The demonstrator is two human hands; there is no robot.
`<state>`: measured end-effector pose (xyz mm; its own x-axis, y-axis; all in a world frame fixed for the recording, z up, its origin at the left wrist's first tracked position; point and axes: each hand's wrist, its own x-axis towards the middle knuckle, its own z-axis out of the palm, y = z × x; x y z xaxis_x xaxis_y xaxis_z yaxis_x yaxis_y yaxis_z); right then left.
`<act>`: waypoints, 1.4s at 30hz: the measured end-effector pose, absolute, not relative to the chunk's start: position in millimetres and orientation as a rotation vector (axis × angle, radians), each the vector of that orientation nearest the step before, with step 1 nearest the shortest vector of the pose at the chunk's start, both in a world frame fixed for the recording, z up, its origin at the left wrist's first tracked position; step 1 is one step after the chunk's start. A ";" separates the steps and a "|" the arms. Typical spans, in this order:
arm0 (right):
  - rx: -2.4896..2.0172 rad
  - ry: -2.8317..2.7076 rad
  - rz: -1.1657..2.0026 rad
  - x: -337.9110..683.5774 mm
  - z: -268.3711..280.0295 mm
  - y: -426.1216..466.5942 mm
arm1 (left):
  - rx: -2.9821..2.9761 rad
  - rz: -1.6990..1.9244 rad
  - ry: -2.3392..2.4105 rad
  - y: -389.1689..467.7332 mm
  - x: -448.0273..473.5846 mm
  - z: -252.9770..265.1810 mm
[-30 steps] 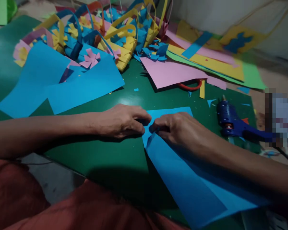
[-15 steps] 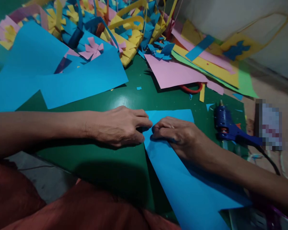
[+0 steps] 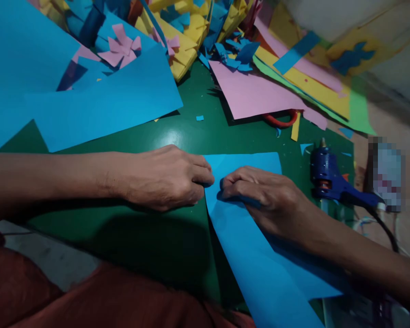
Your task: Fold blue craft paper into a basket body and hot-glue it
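Green table (image 3: 150, 136) | left hand (image 3: 171, 180) fingers together, right hand (image 3: 269, 196) curled, grip unclear, on blue sheet (image 3: 249, 248) | glue gun (image 3: 323, 165), pink sheet (image 3: 248, 89) nearby

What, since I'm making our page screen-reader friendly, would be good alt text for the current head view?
A person's left hand and right hand rest close together at a folded blue sheet on a green table. A blue glue gun lies to the right; beyond are a pink sheet and colorful paper crafts.
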<state>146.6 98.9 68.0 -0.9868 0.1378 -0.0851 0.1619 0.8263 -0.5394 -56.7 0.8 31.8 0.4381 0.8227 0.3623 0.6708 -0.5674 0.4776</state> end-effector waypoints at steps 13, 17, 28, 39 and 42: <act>0.200 3.028 -0.912 151.2 65.0 96.5 | 2.780 0.504 1.002 -1.3 -53.7 35.8; 0.225 3.075 -0.915 153.2 60.2 93.7 | 2.852 0.504 0.991 -2.9 -51.1 33.6; 0.175 3.089 -0.917 153.5 57.7 93.6 | 2.847 0.457 0.999 -4.1 -51.4 31.6; 0.307 2.995 -1.176 152.7 54.4 93.6 | 2.856 0.434 1.007 -4.7 -51.0 34.3; 0.351 2.983 -1.221 154.0 52.3 92.2 | 2.850 0.446 1.007 -5.0 -51.1 34.0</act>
